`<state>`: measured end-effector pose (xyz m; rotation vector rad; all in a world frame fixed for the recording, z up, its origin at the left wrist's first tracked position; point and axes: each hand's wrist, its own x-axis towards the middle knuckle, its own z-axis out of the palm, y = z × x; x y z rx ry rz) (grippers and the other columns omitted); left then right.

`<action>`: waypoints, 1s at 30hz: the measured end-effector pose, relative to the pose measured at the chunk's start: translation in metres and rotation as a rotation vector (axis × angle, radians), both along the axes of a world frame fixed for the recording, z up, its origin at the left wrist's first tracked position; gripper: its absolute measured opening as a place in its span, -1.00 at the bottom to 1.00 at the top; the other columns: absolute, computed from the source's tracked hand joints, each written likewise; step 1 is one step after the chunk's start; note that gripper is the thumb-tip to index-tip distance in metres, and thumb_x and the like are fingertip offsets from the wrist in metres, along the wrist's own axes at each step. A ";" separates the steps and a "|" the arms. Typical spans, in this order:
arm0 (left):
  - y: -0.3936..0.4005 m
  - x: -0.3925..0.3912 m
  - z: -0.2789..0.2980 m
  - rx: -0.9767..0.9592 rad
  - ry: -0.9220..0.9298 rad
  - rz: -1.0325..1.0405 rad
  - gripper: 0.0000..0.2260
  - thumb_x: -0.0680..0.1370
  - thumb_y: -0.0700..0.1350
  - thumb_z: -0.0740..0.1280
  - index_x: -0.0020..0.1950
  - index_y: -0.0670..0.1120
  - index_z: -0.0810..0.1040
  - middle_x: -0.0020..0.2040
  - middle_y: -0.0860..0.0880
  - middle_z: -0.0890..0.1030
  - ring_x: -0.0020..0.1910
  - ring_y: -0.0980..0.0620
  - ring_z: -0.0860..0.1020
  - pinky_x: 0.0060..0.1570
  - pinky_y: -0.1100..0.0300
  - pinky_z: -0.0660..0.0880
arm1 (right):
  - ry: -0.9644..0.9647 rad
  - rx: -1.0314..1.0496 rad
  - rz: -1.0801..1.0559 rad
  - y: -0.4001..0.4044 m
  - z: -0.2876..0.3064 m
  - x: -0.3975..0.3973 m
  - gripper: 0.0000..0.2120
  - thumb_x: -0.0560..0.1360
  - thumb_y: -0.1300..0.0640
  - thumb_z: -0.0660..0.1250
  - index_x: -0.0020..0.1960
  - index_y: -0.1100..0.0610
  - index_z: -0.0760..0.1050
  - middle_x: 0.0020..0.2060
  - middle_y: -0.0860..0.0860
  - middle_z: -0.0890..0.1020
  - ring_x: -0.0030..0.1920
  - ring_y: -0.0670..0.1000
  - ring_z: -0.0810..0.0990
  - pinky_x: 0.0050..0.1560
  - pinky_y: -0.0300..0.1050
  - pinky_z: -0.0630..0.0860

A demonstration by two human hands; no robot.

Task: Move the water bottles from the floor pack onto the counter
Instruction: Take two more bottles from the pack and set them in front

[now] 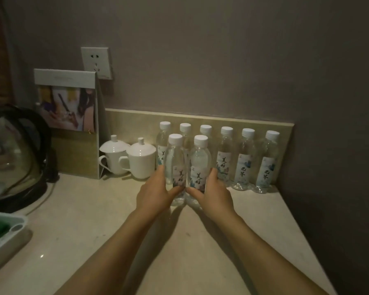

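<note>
Two clear water bottles with white caps stand side by side on the beige counter (94, 231), in front of a row of several like bottles (244, 162) along the back ledge. My left hand (156, 194) wraps the left front bottle (176, 165) at its lower half. My right hand (211, 194) grips the right front bottle (200, 165) the same way. Both bottles are upright and their bases touch the counter. The floor pack is out of view.
Two white lidded cups (141, 158) stand left of the bottles. A standing card (70, 116) leans by the wall socket (96, 62). A glass kettle (15, 158) with a cord and a tray (6, 235) fill the left. The wall closes the right side.
</note>
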<state>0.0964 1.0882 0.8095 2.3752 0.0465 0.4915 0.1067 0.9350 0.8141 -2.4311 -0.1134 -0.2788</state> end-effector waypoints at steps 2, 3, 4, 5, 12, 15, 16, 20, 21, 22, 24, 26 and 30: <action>0.010 0.009 0.002 0.005 0.011 -0.024 -0.49 0.45 0.13 0.46 0.33 0.04 0.38 0.19 0.04 0.59 0.10 -0.03 0.58 -0.04 0.09 0.50 | 0.003 0.001 -0.030 0.009 0.000 0.005 -0.33 0.44 -0.19 0.40 0.33 0.10 0.16 0.27 0.10 0.53 0.23 0.17 0.54 0.11 0.08 0.53; 0.014 0.015 0.002 0.002 0.012 -0.036 -0.50 0.46 0.12 0.46 0.31 0.03 0.39 0.18 0.05 0.59 0.10 -0.02 0.58 -0.02 0.08 0.51 | 0.006 0.000 -0.043 0.014 0.001 0.007 -0.34 0.44 -0.19 0.40 0.33 0.11 0.17 0.26 0.11 0.53 0.22 0.17 0.55 0.10 0.08 0.53; 0.018 0.020 0.001 -0.005 0.012 -0.047 -0.52 0.46 0.11 0.46 0.30 0.02 0.41 0.18 0.04 0.60 0.10 -0.02 0.58 0.01 0.04 0.54 | 0.009 -0.002 -0.055 0.018 0.002 0.010 -0.35 0.45 -0.18 0.40 0.32 0.11 0.17 0.27 0.11 0.53 0.22 0.17 0.55 0.10 0.07 0.53; 0.020 0.024 0.001 -0.004 0.014 -0.052 -0.54 0.46 0.12 0.46 0.28 0.01 0.42 0.17 0.02 0.61 0.09 -0.02 0.59 0.02 0.00 0.56 | 0.013 -0.005 -0.067 0.022 0.003 0.012 -0.35 0.45 -0.18 0.40 0.32 0.12 0.17 0.27 0.11 0.53 0.23 0.17 0.55 0.11 0.07 0.53; 0.033 0.043 0.000 0.018 0.047 -0.075 -0.57 0.47 0.11 0.46 0.19 -0.08 0.44 0.13 -0.07 0.63 0.08 -0.09 0.60 -0.02 0.02 0.55 | 0.024 -0.038 -0.160 0.038 0.007 0.023 -0.38 0.46 -0.14 0.40 0.32 0.16 0.21 0.30 0.14 0.46 0.29 0.17 0.48 0.21 0.10 0.48; 0.038 0.049 0.000 -0.001 0.052 -0.137 -0.60 0.48 0.05 0.46 0.24 -0.06 0.47 0.18 -0.04 0.61 0.14 -0.07 0.59 0.07 0.03 0.55 | 0.031 -0.041 -0.174 0.042 0.009 0.026 -0.37 0.47 -0.12 0.40 0.35 0.17 0.21 0.32 0.13 0.41 0.31 0.16 0.43 0.26 0.08 0.45; 0.040 0.052 0.000 0.006 0.056 -0.153 -0.61 0.49 0.03 0.45 0.25 -0.06 0.47 0.19 -0.03 0.60 0.15 -0.06 0.58 0.09 0.03 0.54 | 0.035 -0.039 -0.166 0.043 0.009 0.027 -0.37 0.48 -0.11 0.39 0.35 0.17 0.22 0.32 0.13 0.42 0.31 0.15 0.44 0.26 0.08 0.46; 0.044 0.071 -0.002 0.127 0.121 -0.187 -0.53 0.47 0.13 0.42 0.30 -0.03 0.46 0.21 -0.04 0.57 0.15 -0.05 0.57 0.12 -0.04 0.57 | 0.071 -0.043 -0.144 0.042 0.012 0.030 -0.41 0.48 -0.11 0.39 0.31 0.19 0.23 0.27 0.14 0.49 0.25 0.15 0.50 0.23 0.11 0.50; 0.046 0.078 -0.004 0.157 0.150 -0.200 -0.50 0.46 0.17 0.41 0.30 -0.02 0.45 0.21 -0.04 0.57 0.15 -0.05 0.57 0.10 -0.06 0.58 | 0.086 -0.037 -0.136 0.042 0.013 0.031 -0.40 0.47 -0.11 0.40 0.30 0.18 0.23 0.25 0.14 0.51 0.23 0.15 0.52 0.21 0.12 0.52; 0.048 0.084 -0.005 0.180 0.169 -0.216 -0.47 0.43 0.22 0.38 0.31 0.00 0.45 0.21 -0.04 0.57 0.15 -0.05 0.58 0.09 -0.07 0.58 | 0.101 -0.029 -0.127 0.041 0.014 0.032 -0.40 0.47 -0.12 0.41 0.30 0.18 0.22 0.23 0.14 0.52 0.21 0.15 0.54 0.19 0.13 0.54; 0.049 0.089 -0.003 0.209 0.178 -0.244 -0.38 0.34 0.32 0.31 0.30 0.03 0.46 0.19 -0.02 0.59 0.13 -0.04 0.59 0.08 -0.07 0.59 | 0.119 -0.027 -0.113 0.039 0.017 0.032 -0.38 0.46 -0.12 0.41 0.30 0.19 0.22 0.23 0.15 0.52 0.21 0.16 0.54 0.19 0.12 0.54; 0.049 0.087 0.001 0.230 0.182 -0.261 -0.38 0.31 0.37 0.26 0.27 0.06 0.50 0.15 0.01 0.62 0.08 -0.01 0.61 0.05 -0.05 0.61 | 0.120 -0.040 -0.110 0.039 0.018 0.032 -0.37 0.47 -0.12 0.40 0.31 0.21 0.21 0.25 0.16 0.51 0.24 0.17 0.53 0.20 0.11 0.52; 0.045 0.076 0.007 0.290 0.180 -0.174 -0.20 0.24 0.53 0.21 0.25 0.00 0.49 0.10 0.01 0.64 0.05 -0.05 0.63 0.01 -0.03 0.61 | 0.115 -0.042 -0.098 0.038 0.015 0.033 -0.35 0.47 -0.14 0.39 0.32 0.22 0.19 0.24 0.17 0.52 0.23 0.17 0.53 0.21 0.12 0.53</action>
